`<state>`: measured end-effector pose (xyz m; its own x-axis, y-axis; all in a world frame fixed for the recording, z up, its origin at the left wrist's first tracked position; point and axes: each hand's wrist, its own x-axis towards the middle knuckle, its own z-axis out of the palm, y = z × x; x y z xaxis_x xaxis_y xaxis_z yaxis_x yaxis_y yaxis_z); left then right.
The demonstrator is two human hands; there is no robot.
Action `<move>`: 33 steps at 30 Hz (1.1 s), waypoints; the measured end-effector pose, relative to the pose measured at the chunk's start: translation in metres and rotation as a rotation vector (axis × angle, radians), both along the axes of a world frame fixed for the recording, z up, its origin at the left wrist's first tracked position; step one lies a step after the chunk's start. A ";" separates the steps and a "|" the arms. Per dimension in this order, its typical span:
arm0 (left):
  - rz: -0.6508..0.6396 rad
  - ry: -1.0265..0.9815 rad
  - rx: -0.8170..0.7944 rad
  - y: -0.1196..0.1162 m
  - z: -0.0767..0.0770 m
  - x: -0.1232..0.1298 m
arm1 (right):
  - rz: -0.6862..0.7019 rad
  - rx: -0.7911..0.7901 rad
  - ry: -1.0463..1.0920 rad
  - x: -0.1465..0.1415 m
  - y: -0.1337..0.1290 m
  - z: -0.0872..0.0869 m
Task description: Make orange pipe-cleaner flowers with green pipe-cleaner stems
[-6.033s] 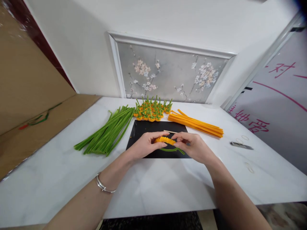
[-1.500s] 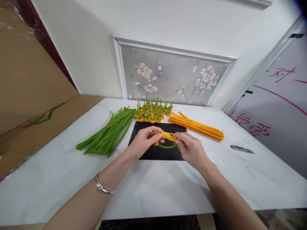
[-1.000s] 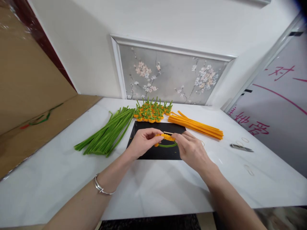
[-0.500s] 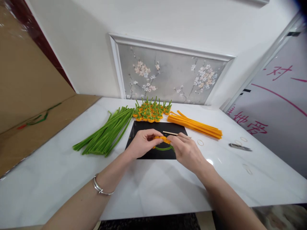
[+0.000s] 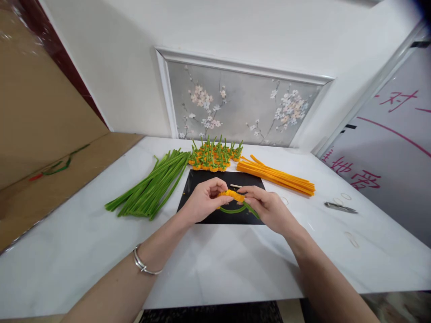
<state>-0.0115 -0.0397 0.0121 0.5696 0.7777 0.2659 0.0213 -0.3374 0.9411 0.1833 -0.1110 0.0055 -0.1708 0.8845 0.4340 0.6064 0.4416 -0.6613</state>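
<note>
Between my two hands is a coiled orange pipe cleaner (image 5: 231,194), held just above a black mat (image 5: 215,218). My left hand (image 5: 209,201) pinches its left end between thumb and fingers. At its other end my right hand (image 5: 266,207) grips it with thumb and forefinger. A green pipe cleaner (image 5: 235,210) curves below the orange coil, and one end of it shows beneath my right fingers. Behind my right fingertips a thin wooden stick (image 5: 235,185) lies on the mat, partly hidden.
Green pipe cleaners (image 5: 151,186) lie bundled at left, orange pipe cleaners (image 5: 276,176) at right. Finished orange flowers with green stems (image 5: 215,157) cluster behind the mat. Scissors (image 5: 340,207) and several rubber bands (image 5: 352,239) lie at right. A cardboard box (image 5: 47,89) borders the left.
My right hand has shifted right and its fingers have opened out somewhat, so more of the orange coil shows. The green end beneath my right hand is now visible.
</note>
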 end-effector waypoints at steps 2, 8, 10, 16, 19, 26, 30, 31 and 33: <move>-0.014 0.013 0.009 0.000 -0.001 0.000 | 0.025 -0.065 0.064 0.001 0.001 -0.001; -0.024 0.027 0.065 0.003 -0.004 -0.001 | 0.075 -0.126 0.217 -0.001 0.003 -0.004; 0.036 0.053 0.176 0.004 -0.005 -0.002 | 0.040 -0.065 0.176 -0.004 0.002 -0.003; 0.252 -0.043 0.123 -0.004 -0.003 0.005 | -0.111 0.416 -0.187 -0.019 -0.003 0.001; 0.151 -0.200 -0.266 -0.012 0.000 0.012 | -0.133 0.510 -0.445 -0.026 -0.004 -0.001; 0.089 -0.303 -0.633 -0.014 -0.002 0.013 | -0.173 0.483 -0.529 -0.032 -0.003 -0.008; 0.122 -0.410 -0.738 -0.008 -0.004 0.012 | -0.172 0.452 -0.509 -0.024 0.001 -0.009; 0.132 -0.421 -0.754 -0.007 -0.004 0.012 | -0.165 0.457 -0.524 -0.023 0.001 -0.009; 0.141 -0.428 -0.766 -0.007 -0.004 0.012 | -0.159 0.469 -0.546 -0.023 0.002 -0.010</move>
